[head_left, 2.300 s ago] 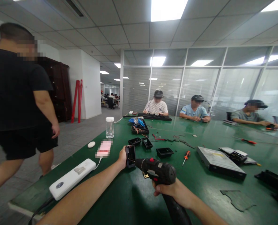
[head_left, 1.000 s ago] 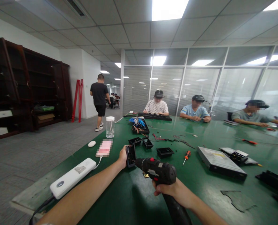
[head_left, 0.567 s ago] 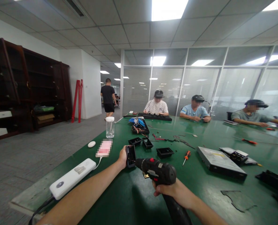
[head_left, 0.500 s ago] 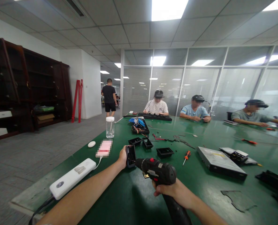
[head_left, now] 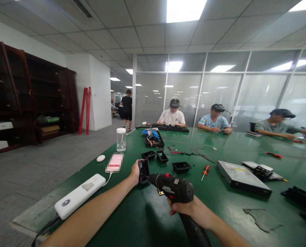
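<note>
Surface (head_left: 132, 212): green, scattered with parts
Power strip (head_left: 78, 199): white, lying near the surface's left edge
Drill (head_left: 177, 188): black, nose just beside the open face of the housing (head_left: 144, 171); bit contact too small to tell
Metal box (head_left: 241, 178): flat, right of the drill
Hands: apart; left hand (head_left: 135, 172) clamped on the housing, right hand (head_left: 187, 208) wrapped around the drill's handle
Housing: black, tilted near upright
Screwdriver (head_left: 206, 169): orange-handled, lying beyond the drill
</note>
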A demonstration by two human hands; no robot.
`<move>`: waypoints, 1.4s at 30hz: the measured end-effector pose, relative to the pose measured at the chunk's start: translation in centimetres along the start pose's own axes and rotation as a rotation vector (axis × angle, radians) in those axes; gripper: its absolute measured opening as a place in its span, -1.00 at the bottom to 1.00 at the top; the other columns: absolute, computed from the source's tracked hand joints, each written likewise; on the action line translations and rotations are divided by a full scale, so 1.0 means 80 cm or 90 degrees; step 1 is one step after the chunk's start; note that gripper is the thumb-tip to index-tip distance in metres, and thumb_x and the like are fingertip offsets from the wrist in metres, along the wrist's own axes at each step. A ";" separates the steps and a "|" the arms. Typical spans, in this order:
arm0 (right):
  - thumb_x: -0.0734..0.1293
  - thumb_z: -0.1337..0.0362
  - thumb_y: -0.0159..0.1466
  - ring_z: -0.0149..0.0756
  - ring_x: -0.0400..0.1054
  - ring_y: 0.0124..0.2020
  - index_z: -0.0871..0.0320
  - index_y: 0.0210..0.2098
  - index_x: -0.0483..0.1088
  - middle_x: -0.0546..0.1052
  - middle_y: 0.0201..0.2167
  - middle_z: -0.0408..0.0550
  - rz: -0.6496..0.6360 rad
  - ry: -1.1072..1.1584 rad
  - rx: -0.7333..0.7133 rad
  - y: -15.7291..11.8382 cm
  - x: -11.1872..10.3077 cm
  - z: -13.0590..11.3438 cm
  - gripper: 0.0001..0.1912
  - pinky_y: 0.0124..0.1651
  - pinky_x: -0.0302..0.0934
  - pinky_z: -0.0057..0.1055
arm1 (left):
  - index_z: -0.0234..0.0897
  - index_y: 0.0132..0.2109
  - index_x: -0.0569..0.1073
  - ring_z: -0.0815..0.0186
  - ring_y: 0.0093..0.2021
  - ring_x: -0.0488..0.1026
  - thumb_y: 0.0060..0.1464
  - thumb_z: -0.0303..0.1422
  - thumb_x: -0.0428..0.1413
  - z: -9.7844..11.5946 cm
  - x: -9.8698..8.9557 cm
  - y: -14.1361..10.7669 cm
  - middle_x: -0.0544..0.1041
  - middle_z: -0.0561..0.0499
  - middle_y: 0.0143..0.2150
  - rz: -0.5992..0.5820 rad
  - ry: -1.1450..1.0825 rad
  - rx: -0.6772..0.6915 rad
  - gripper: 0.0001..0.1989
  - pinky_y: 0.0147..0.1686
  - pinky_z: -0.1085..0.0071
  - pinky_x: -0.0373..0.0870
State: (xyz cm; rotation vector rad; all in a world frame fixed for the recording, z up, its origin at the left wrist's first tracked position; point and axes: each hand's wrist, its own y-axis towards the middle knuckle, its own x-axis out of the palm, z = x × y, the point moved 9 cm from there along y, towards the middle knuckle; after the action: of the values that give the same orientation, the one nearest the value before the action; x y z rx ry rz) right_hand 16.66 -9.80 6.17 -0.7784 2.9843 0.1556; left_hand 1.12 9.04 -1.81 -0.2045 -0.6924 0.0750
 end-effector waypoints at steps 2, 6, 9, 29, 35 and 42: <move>0.32 0.30 0.00 -0.34 0.28 -0.41 0.21 -0.29 0.35 0.34 -0.41 -0.12 -0.002 0.006 -0.004 0.000 0.000 -0.001 -0.74 -0.24 0.25 -0.28 | -0.32 -0.46 0.37 0.41 -0.70 0.25 -0.13 -0.24 0.00 0.000 0.001 0.000 0.31 0.11 -0.67 -0.007 0.002 0.005 -0.79 -0.66 0.49 0.19; 0.32 0.29 -0.02 -0.33 0.28 -0.42 0.21 -0.28 0.35 0.35 -0.42 -0.13 0.007 -0.001 0.001 -0.001 -0.001 -0.002 -0.72 -0.24 0.24 -0.28 | -0.32 -0.47 0.37 0.42 -0.70 0.25 -0.12 -0.26 0.01 0.002 0.000 0.003 0.31 0.11 -0.67 -0.008 -0.004 0.015 -0.80 -0.64 0.49 0.21; 0.33 0.27 -0.03 -0.34 0.27 -0.42 0.21 -0.31 0.35 0.35 -0.43 -0.13 0.007 0.001 0.000 -0.001 0.002 -0.005 -0.73 -0.24 0.24 -0.27 | -0.32 -0.47 0.37 0.41 -0.69 0.26 -0.13 -0.24 0.02 -0.001 -0.002 0.004 0.31 0.10 -0.67 -0.002 -0.003 0.003 -0.79 -0.65 0.49 0.21; 0.31 0.33 -0.01 -0.34 0.28 -0.42 0.22 -0.31 0.33 0.35 -0.43 -0.13 0.009 -0.005 0.002 -0.001 0.002 -0.007 -0.76 -0.26 0.24 -0.32 | -0.32 -0.46 0.39 0.42 -0.70 0.26 -0.13 -0.27 0.02 0.003 0.000 0.000 0.32 0.11 -0.67 -0.002 -0.005 0.013 -0.81 -0.64 0.49 0.22; 0.32 0.32 -0.03 -0.34 0.28 -0.43 0.21 -0.31 0.33 0.35 -0.45 -0.14 0.017 -0.005 0.007 -0.001 0.001 -0.006 -0.75 -0.27 0.23 -0.32 | -0.33 -0.45 0.39 0.42 -0.70 0.26 -0.13 -0.27 0.01 0.004 0.000 0.003 0.33 0.11 -0.66 -0.012 0.006 0.030 -0.81 -0.65 0.50 0.21; 0.32 0.31 -0.03 -0.32 0.29 -0.42 0.21 -0.33 0.35 0.36 -0.45 -0.14 0.014 -0.018 0.008 -0.001 0.001 -0.006 -0.76 -0.26 0.23 -0.31 | -0.33 -0.47 0.38 0.42 -0.69 0.27 -0.14 -0.27 0.03 0.002 -0.001 0.004 0.33 0.10 -0.67 -0.008 -0.005 0.021 -0.81 -0.64 0.50 0.22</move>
State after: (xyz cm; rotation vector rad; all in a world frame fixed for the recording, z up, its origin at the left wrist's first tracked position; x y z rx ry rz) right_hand 16.61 -9.94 6.61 -0.7349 2.9646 0.1473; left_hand 0.96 9.40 -1.79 -0.1682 -0.6995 0.0757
